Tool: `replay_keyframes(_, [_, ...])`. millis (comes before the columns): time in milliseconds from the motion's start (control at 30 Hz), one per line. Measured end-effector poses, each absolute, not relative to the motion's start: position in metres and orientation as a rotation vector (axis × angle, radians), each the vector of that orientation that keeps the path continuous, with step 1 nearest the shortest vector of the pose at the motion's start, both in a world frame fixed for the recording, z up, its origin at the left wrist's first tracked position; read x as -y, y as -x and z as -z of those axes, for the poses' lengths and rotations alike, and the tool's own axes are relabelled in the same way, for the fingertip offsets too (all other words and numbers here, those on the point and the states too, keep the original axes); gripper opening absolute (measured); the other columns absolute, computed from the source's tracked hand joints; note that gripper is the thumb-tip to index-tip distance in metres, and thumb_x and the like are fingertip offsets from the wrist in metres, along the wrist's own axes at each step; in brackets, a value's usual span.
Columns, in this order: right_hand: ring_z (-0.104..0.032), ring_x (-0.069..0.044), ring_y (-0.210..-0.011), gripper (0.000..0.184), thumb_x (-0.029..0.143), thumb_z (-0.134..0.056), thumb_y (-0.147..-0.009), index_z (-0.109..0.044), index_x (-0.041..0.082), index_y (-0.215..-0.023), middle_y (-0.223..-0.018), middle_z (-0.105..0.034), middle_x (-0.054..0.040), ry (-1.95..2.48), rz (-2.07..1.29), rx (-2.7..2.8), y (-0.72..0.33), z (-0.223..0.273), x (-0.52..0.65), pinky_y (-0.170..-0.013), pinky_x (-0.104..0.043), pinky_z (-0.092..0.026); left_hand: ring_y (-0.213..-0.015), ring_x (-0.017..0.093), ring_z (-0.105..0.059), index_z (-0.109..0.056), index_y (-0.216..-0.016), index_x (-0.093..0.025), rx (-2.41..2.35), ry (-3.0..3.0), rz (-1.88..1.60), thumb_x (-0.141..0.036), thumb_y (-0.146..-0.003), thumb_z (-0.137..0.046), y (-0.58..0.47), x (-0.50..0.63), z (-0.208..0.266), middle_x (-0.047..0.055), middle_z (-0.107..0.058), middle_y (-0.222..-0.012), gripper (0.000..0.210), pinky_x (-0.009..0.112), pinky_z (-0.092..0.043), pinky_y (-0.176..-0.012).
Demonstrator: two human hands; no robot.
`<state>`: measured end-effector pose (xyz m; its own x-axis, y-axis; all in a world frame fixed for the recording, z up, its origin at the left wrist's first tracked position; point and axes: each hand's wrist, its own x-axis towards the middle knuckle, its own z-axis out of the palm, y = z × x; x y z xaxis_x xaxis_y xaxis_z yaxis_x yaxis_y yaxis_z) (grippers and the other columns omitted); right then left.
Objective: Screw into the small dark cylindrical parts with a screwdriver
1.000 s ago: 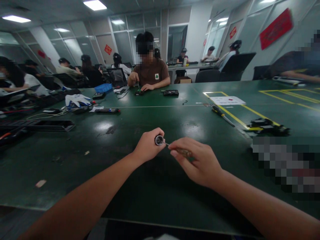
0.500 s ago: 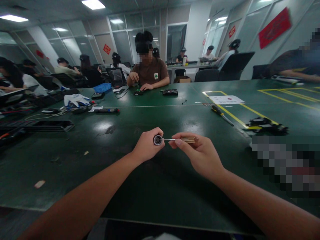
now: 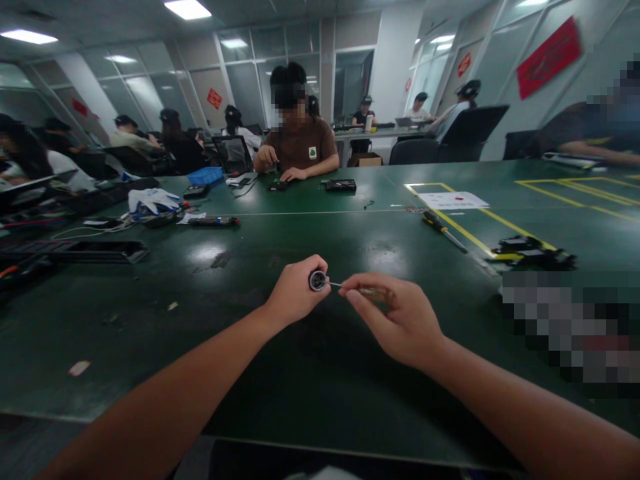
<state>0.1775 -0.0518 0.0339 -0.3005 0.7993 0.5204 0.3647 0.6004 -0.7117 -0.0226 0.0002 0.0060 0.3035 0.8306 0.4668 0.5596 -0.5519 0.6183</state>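
Beyond, glass partitions [image 3: 300, 43] — left hand [image 3: 295, 292] over green tabletop [image 3: 310, 393]

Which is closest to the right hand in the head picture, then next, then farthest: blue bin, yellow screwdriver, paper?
1. Yellow screwdriver: ahead and right of the right hand.
2. Paper: just beyond it.
3. Blue bin: far off, left.

The left hand [image 3: 295, 293] grips a dark, silver-rimmed hollow cylinder [image 3: 317, 281] above the glossy green table [image 3: 310, 407]; the right hand [image 3: 407, 320] pinches a thin-shafted, brownish-handled screwdriver [image 3: 335, 285], its shaft pointing at the cylinder's side.
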Motion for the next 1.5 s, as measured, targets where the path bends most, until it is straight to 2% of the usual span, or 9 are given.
replay_keyframes(100, [-0.071,-0.021,-0.090,0.017,0.019,-0.061,-0.091,-0.072,0.025,-0.103,-0.098,-0.076,-0.0054,0.757,-0.339,2.089,-0.176,-0.037,0.059,-0.083,-0.035,-0.056,-0.064,0.011,-0.052,-0.056,-0.080,-0.019,-1.277,-2.231,-1.131,-0.018,-0.080,-0.064,0.022,0.000,-0.006,-0.005,-0.058,-0.071,0.008,0.024,-0.036,-0.062])
replay_keyframes(200, [-0.072,-0.021,-0.088,0.018,0.020,-0.060,-0.092,-0.072,0.025,-0.105,-0.098,-0.077,-0.0048,0.784,-0.369,2.085,-0.175,-0.036,0.060,-0.082,-0.034,-0.056,-0.063,0.011,-0.051,-0.055,-0.079,-0.019,-1.280,-2.225,-1.129,-0.018,-0.080,-0.064,0.022,0.001,-0.007,-0.005,-0.057,-0.069,0.009,0.024,-0.036,-0.061])
replay_keyframes(533, [-0.075,-0.021,-0.083,0.019,0.036,-0.072,-0.088,-0.072,0.019,-0.097,-0.088,-0.079,-0.0052,0.866,-1.232,1.381,-0.175,-0.029,0.036,-0.084,-0.039,-0.060,-0.062,0.011,-0.052,-0.054,-0.079,-0.019,-1.249,-2.240,-1.137,-0.020,-0.079,-0.064,0.025,-0.001,-0.007,-0.005,-0.055,-0.069,0.010,0.023,-0.036,-0.060])
replay_keyframes(800, [-0.072,-0.022,-0.088,0.016,0.021,-0.062,-0.090,-0.073,0.025,-0.101,-0.097,-0.077,-0.0050,0.805,-0.398,2.058,-0.176,-0.037,0.060,-0.084,-0.035,-0.056,-0.063,0.011,-0.052,-0.055,-0.080,-0.019,-1.289,-2.244,-1.131,-0.018,-0.079,-0.064,0.020,0.001,-0.007,-0.004,-0.058,-0.070,0.009,0.024,-0.037,-0.061])
replay_keyframes(1000, [-0.074,-0.020,-0.079,0.011,0.029,-0.064,-0.092,-0.073,0.023,-0.093,-0.085,-0.078,-0.0033,0.979,-0.760,1.758,-0.175,-0.037,0.054,-0.075,-0.033,-0.058,-0.063,0.011,-0.052,-0.055,-0.079,-0.019,-1.248,-2.267,-1.098,-0.019,-0.079,-0.065,0.021,0.003,-0.010,-0.004,-0.059,-0.071,0.010,0.024,-0.037,-0.062])
replay_keyframes(1167, [-0.075,-0.021,-0.080,0.015,0.032,-0.070,-0.088,-0.071,0.019,-0.094,-0.085,-0.078,-0.0045,0.894,-1.186,1.421,-0.176,-0.033,0.038,-0.080,-0.036,-0.060,-0.063,0.011,-0.051,-0.054,-0.079,-0.019,-1.262,-2.258,-1.113,-0.020,-0.080,-0.063,0.022,0.001,-0.008,-0.005,-0.056,-0.069,0.009,0.024,-0.036,-0.061])
replay_keyframes(1267, [-0.075,-0.020,-0.080,0.014,0.032,-0.068,-0.089,-0.071,0.020,-0.094,-0.084,-0.078,-0.0038,0.925,-1.081,1.522,-0.176,-0.033,0.041,-0.079,-0.035,-0.059,-0.064,0.011,-0.052,-0.055,-0.080,-0.019,-1.261,-2.262,-1.113,-0.019,-0.079,-0.064,0.022,0.000,-0.008,-0.005,-0.056,-0.070,0.009,0.024,-0.036,-0.061])
replay_keyframes(1400, [-0.074,-0.021,-0.085,0.011,0.026,-0.065,-0.091,-0.075,0.023,-0.095,-0.093,-0.078,-0.0042,0.942,-0.602,1.928,-0.177,-0.037,0.055,-0.081,-0.035,-0.056,-0.063,0.011,-0.051,-0.054,-0.079,-0.019,-1.253,-2.260,-1.110,-0.018,-0.079,-0.065,0.021,0.001,-0.008,-0.005,-0.057,-0.070,0.011,0.024,-0.035,-0.061])
replay_keyframes(1500, [-0.073,-0.020,-0.080,0.012,0.027,-0.064,-0.092,-0.075,0.023,-0.095,-0.091,-0.078,-0.0036,0.962,-0.626,1.906,-0.176,-0.037,0.057,-0.077,-0.034,-0.056,-0.063,0.011,-0.051,-0.053,-0.078,-0.019,-1.270,-2.256,-1.130,-0.019,-0.079,-0.064,0.022,0.001,-0.009,-0.005,-0.057,-0.069,0.011,0.024,-0.036,-0.061])
